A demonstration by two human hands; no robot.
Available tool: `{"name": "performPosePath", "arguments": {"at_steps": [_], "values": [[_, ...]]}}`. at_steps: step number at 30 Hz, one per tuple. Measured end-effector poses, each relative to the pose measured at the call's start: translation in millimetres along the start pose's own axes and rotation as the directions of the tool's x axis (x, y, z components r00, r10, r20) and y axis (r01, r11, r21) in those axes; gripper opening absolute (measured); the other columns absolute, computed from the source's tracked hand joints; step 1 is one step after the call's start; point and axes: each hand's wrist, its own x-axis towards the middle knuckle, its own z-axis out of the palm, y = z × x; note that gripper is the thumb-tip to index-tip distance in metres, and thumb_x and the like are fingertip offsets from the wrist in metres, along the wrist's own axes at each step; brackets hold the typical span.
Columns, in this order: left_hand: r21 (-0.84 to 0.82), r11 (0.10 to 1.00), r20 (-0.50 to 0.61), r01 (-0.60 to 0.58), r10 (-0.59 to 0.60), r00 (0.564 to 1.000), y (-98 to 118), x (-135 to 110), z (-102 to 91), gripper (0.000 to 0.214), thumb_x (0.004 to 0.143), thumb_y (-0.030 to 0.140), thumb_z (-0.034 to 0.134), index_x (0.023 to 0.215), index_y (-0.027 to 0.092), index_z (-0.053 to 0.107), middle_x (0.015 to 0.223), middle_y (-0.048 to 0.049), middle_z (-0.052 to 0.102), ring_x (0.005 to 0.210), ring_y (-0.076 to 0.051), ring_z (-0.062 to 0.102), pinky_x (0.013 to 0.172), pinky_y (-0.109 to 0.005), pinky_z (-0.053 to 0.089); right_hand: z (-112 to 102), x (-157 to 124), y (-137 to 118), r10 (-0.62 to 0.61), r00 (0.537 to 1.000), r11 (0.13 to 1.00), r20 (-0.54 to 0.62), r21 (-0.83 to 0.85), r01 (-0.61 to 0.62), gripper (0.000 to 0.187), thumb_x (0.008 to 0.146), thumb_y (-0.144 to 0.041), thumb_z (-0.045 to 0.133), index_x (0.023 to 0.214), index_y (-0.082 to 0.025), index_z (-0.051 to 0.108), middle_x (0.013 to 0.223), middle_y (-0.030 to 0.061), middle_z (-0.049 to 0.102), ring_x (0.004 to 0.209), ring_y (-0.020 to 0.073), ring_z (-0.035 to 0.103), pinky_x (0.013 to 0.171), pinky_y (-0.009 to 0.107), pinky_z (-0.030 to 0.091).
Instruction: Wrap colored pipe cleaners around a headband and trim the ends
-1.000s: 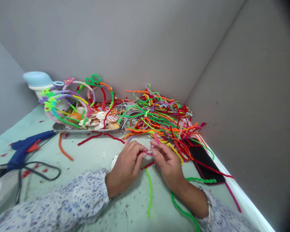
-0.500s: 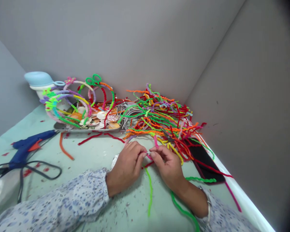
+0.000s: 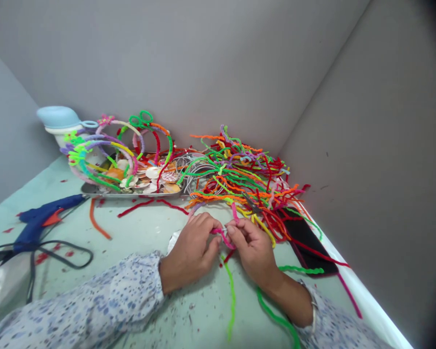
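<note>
At lower centre of the frame, the left hand (image 3: 191,254) and right hand (image 3: 252,252) are pinching a pink pipe cleaner (image 3: 223,236).

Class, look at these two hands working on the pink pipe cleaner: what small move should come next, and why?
Probably the right hand should draw the pink pipe cleaner snug, because its loop hangs slack below the fingertips, while the left hand appears to pinch the small pale piece that it bends around.
</note>
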Motion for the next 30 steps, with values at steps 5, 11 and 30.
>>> {"name": "performPosePath", "arguments": {"at_steps": [5,11,30], "values": [[0.043,0.999,-0.049,-0.001,0.003,0.999,-2,-1,3.0,0.003,0.087,0.016,0.049,0.088,0.017,0.051,0.087,-0.0046,0.053,0.085,-0.021,0.048,0.084,-0.038,0.038,1,1,-1,0.015,1.000,0.998,0.006,0.055,-0.016,0.017,0.090,-0.035,0.055,0.086,-0.019,0.060,0.060,-0.0053,0.051,0.053,0.0090,0.046,0.050,0.019,0.038],[0.053,0.998,-0.071,-0.018,0.021,0.997,-6,-1,4.2,0.005,0.090,0.018,0.049,0.089,0.017,0.054,0.087,-0.0053,0.055,0.085,-0.021,0.048,0.087,-0.039,0.038,1,0,-3,0.018,1.000,0.998,-0.006,0.057,-0.017,0.016,0.090,-0.034,0.055,0.086,-0.019,0.061,0.059,-0.0054,0.053,0.052,0.0086,0.049,0.050,0.018,0.040],[0.051,0.995,-0.109,-0.089,0.095,0.990,-9,-2,4.3,0.011,0.092,0.022,0.045,0.089,0.017,0.054,0.084,-0.0056,0.056,0.082,-0.021,0.048,0.078,-0.038,0.037,1,0,-10,0.146,0.987,0.980,0.072,0.122,-0.154,0.022,0.090,-0.041,0.054,0.086,-0.019,0.058,0.058,-0.0041,0.062,0.036,0.0063,0.044,0.037,0.017,0.035]]}}
